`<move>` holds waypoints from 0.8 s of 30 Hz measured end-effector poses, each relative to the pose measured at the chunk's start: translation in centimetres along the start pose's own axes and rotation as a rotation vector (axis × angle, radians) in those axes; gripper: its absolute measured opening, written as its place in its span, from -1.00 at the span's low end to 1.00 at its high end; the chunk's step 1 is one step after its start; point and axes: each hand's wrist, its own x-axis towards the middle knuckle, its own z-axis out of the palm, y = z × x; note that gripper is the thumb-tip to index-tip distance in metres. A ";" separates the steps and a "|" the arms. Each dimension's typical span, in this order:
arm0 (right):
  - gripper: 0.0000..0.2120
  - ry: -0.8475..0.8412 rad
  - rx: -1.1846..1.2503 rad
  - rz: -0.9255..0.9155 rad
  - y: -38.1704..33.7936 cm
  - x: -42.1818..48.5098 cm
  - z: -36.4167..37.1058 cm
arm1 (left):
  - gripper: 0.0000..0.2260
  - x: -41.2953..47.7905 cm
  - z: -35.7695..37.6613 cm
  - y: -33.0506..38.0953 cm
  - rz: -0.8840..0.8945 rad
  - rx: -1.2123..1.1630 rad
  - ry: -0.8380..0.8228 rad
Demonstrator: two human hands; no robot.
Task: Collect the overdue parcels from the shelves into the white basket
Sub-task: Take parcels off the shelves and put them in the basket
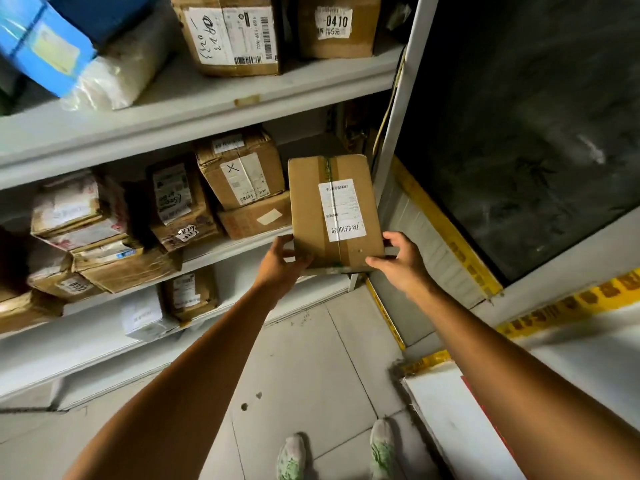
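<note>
A flat brown cardboard parcel (311,206) with a white label stands tilted at the right end of the middle shelf (221,249), held out over the shelf edge. My left hand (282,263) grips its lower left corner. My right hand (401,259) grips its lower right corner, thumb on the front face. The white basket is not in view.
Several taped cardboard boxes (242,171) fill the grey shelves, more above (228,32) and below (190,292). A grey upright post (398,109) and a dark glass door (536,133) stand right. A white board (460,420) lies on the tiled floor by my feet.
</note>
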 end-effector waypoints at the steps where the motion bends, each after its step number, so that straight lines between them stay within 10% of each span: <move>1: -0.44 0.019 0.009 -0.004 -0.2 -1.1 0.5 | -0.45 -0.5 -0.8 0.0 0.013 0.014 -0.021; 24: -0.38 0.281 0.168 0.046 6.1 -22.7 1.6 | -0.45 -14.0 -1.6 -4.2 0.136 0.208 -0.291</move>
